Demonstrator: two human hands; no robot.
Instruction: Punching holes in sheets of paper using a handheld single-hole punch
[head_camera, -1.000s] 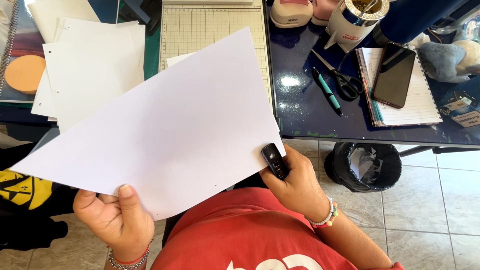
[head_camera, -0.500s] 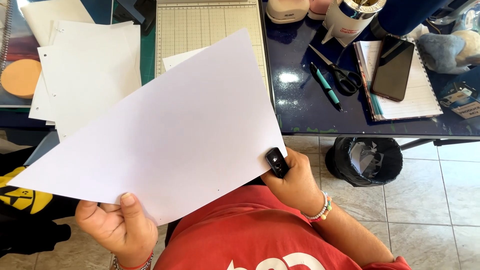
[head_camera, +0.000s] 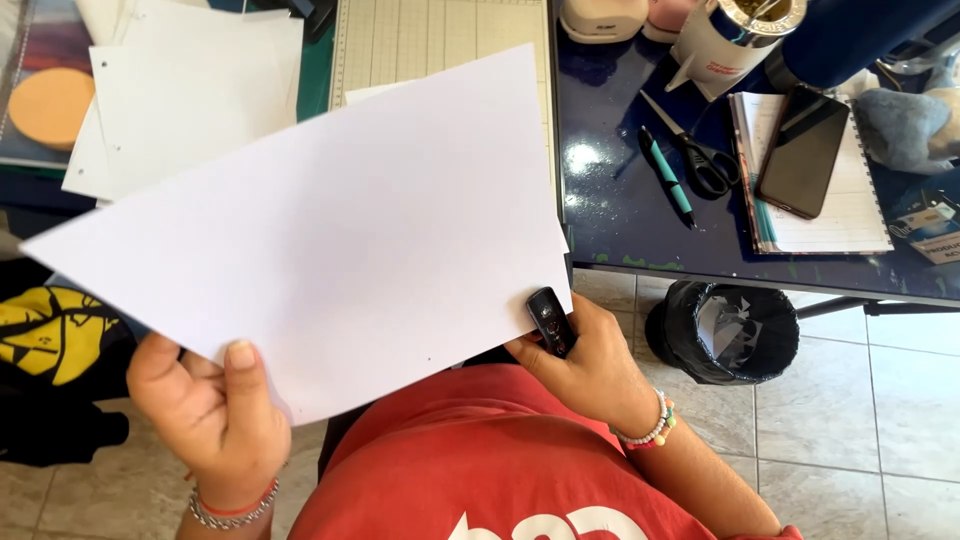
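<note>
A large white sheet of paper is held tilted above the lap, in front of the desk. The left hand pinches its lower edge at 7 o'clock, thumb on top, grip closed on the paper. The right hand holds the sheet's lower corner at 4 o'clock, its grip closed around a small black punch clamped over the edge. On the desk at 1 o'clock lie a teal pen, scissors and a phone on a notebook. A black bin stands on the floor at 3 o'clock.
</note>
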